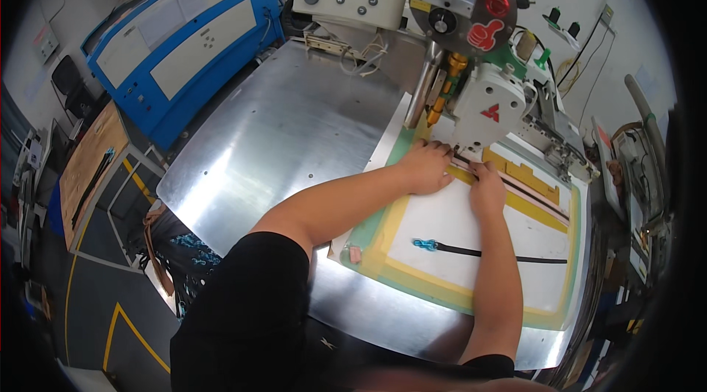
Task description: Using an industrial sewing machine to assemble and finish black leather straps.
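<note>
Between our fingertips and out past the right hand (486,184), we've got the strap (536,198), black and narrow. Key relation is its long axis: from the fingers it runs off rightward and slants back toward us, so most of the visible length is to the right of the right hand. Left end sits at the fingers, just below the sewing head (486,108); exact end hidden, can't call it.

Right hand is nearer the visible run, thumb and fingertips right at the strap, fingers bent in close. Left hand (428,167) is left of it, fingers curled downward, tips by the strap's hidden end. Neither hand is spread wide. Can't tell if we're pinching or only pressing: tips and undersides don't show.

Beyond the strap from the right hand: yellow bar (521,172), roughly parallel to it.

Nearer to us than both hands, well apart from the fingers: loose strap (541,259), flat on the white sheet (434,219). Right forearm crosses over it. Its blue clip (425,245) is left of that forearm, plain end right of it.
</note>
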A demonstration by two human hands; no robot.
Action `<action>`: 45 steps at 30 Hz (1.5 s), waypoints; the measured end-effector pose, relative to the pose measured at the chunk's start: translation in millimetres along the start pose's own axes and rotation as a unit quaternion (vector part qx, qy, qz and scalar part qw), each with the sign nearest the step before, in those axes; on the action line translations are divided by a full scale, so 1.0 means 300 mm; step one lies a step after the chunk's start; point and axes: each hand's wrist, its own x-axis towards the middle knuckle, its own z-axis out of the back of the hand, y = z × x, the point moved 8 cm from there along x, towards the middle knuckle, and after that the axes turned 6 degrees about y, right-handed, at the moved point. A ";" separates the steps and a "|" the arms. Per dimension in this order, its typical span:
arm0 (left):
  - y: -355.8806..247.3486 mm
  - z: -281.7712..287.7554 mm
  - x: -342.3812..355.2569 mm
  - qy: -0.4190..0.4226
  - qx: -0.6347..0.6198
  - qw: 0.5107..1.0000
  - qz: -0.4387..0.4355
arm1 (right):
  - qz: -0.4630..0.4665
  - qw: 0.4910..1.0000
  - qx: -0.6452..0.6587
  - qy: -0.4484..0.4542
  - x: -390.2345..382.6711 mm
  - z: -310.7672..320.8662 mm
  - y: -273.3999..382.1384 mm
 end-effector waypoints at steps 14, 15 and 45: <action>-0.007 0.014 -0.017 0.013 0.017 1.000 0.002 | 0.015 0.996 -0.082 0.034 0.025 0.001 -0.016; -0.006 0.015 -0.021 0.012 0.017 1.000 0.003 | 0.017 0.996 -0.083 0.034 0.024 0.012 -0.030; -0.012 0.019 -0.041 0.054 0.144 0.983 0.098 | 0.031 0.997 -0.068 0.031 -0.022 0.054 -0.034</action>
